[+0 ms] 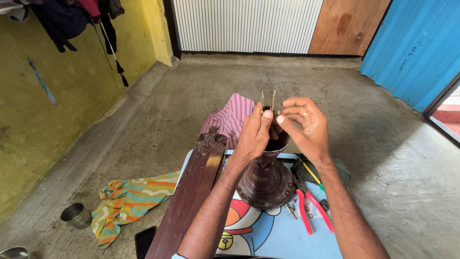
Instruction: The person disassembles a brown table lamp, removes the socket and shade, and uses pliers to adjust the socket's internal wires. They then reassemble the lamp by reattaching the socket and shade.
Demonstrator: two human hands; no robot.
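Observation:
A dark brown ceiling fan motor (265, 184) stands on a blue cartoon-printed board (273, 235), its cup-shaped canopy (280, 144) pointing up. My left hand (254, 134) grips the top of the fan's rod, thumb pressed at the tip. Above the rod rise two thin metal prongs (268, 100), like a clip or split pin. My right hand (304, 124) pinches at the same spot from the right, a ring on one finger. A brown fan blade (191, 192) stretches from the motor toward the lower left.
Red-handled pliers (311, 211), a green-and-yellow screwdriver (311, 175) and small screws (291, 209) lie right of the motor. A striped pink cloth (232, 115) lies behind, a colourful cloth (127, 201) to the left, with a steel cup (75, 215) and a dark phone (143, 242). Yellow wall on the left.

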